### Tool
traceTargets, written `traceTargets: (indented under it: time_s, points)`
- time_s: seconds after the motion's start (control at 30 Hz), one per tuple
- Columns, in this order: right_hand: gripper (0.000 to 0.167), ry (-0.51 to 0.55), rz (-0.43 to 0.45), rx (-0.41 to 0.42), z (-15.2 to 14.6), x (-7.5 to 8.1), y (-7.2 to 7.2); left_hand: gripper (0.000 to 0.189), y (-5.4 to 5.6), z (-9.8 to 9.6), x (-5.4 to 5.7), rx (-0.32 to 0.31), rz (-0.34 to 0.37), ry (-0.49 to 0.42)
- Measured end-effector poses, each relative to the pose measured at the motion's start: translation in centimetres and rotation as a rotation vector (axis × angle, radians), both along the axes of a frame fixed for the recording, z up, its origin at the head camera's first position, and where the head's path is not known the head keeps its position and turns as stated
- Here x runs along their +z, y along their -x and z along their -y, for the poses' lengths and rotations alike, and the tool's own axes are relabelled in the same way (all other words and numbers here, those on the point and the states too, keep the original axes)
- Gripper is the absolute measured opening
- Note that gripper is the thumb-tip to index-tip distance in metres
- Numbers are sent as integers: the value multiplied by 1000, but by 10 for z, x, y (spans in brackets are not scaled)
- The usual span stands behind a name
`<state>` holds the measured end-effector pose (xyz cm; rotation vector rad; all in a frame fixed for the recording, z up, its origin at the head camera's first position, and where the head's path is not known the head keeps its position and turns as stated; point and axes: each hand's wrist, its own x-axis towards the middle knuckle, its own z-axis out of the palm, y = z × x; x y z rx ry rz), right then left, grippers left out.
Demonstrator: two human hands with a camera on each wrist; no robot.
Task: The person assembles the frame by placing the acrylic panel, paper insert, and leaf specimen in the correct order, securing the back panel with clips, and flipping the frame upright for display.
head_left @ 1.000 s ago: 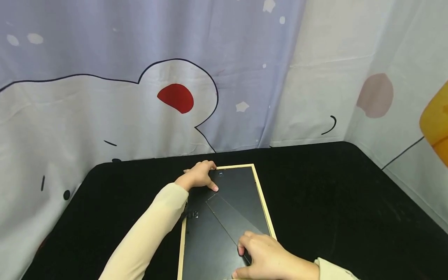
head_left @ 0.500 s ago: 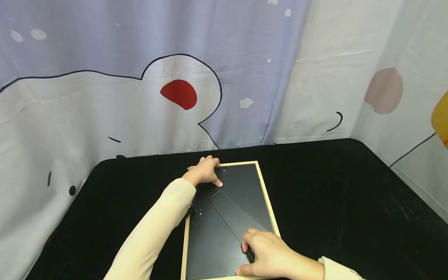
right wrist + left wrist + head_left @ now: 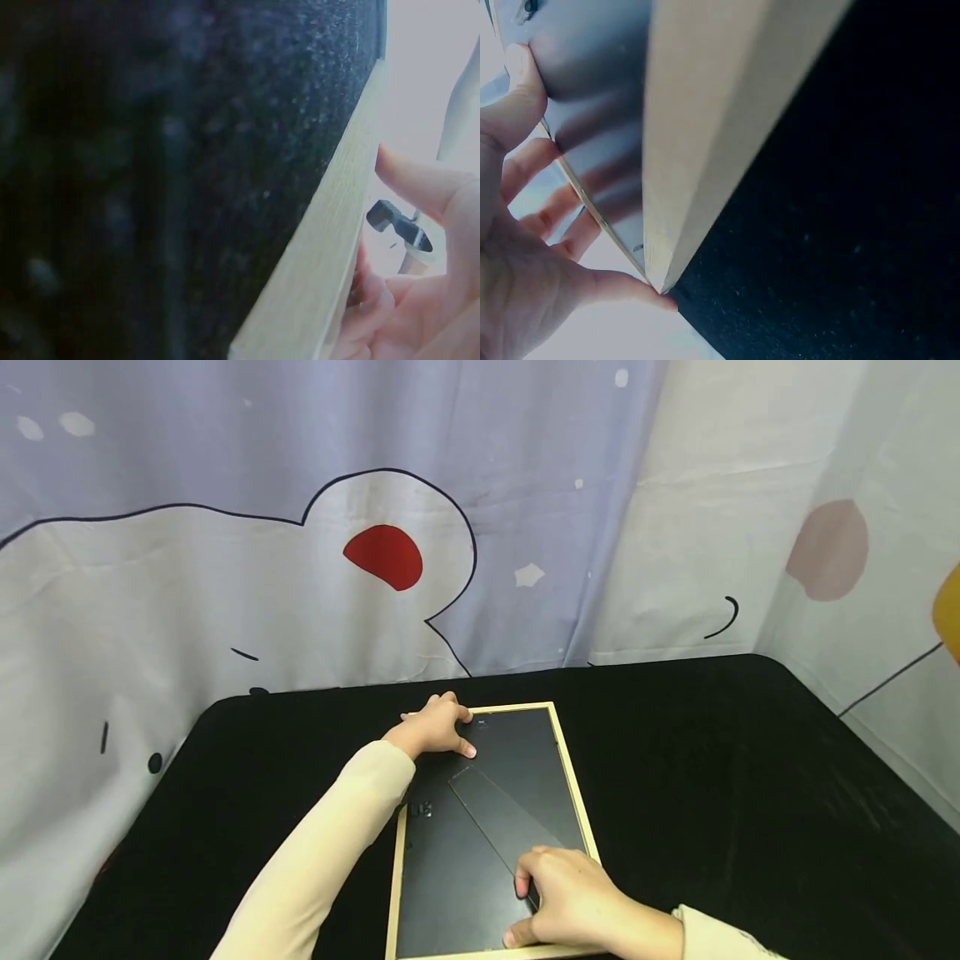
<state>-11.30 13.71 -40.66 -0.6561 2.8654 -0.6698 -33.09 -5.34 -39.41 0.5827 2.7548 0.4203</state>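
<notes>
A picture frame [image 3: 573, 785] with a pale wood border lies with its black backing board [image 3: 450, 877] up on the black-covered table. A flat stand leg [image 3: 506, 814] runs diagonally across the board. My left hand [image 3: 433, 729] grips the far left corner, fingers over the far edge and thumb on the board. In the left wrist view the little finger touches the border's corner. My right hand [image 3: 570, 897] is at the near right, its thumb by the near border and its fingers curled at the leg's lower end. The hand hides that end and the near right corner.
The black tablecloth [image 3: 690, 793] extends to both sides of the frame. Behind stands a printed curtain [image 3: 540, 510]. Small metal hangers [image 3: 422, 810] sit on the board's left and far sides. A dark fitting [image 3: 397, 223] appears beyond the right hand in its wrist view.
The head view has tilted and shifted slightly, so the whole scene sits a little higher and to the right. Both hands keep their places on the picture frame.
</notes>
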Motion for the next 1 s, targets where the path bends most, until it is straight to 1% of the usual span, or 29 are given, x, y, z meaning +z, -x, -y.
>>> traceTargets:
  time_s: [0.13,0.23,0.43,0.53,0.63,0.67,0.77,0.8,0.9,0.93,1.0]
  points:
    - [43,-9,4,-23,1,0,-1,64,-2,1,-1,-9,2,10]
    - [43,-8,5,-22,0,-1,-1,65,-4,2,-1,-6,-4,32]
    - [43,8,8,15,-2,-2,4,71,-7,-1,4,-13,0,93]
    - [42,39,46,45,-7,-1,8,78,-7,-3,8,-33,25,92]
    - [37,117,157,84,-15,4,14,83,-8,-3,12,-39,32,50]
    - [35,152,200,99,-18,7,17,84,-9,-1,14,-42,20,33]
    - [31,276,333,148,-29,15,24,84,-17,7,20,-30,-20,-18]
    - [30,307,355,165,-32,17,25,84,-21,11,22,-21,-31,-36]
    - [30,364,352,195,-44,23,30,83,-35,24,27,11,-58,-112]
    - [30,375,328,199,-49,25,31,82,-40,29,27,25,-66,-146]
    - [31,374,264,179,-57,28,34,81,-51,39,27,60,-74,-218]
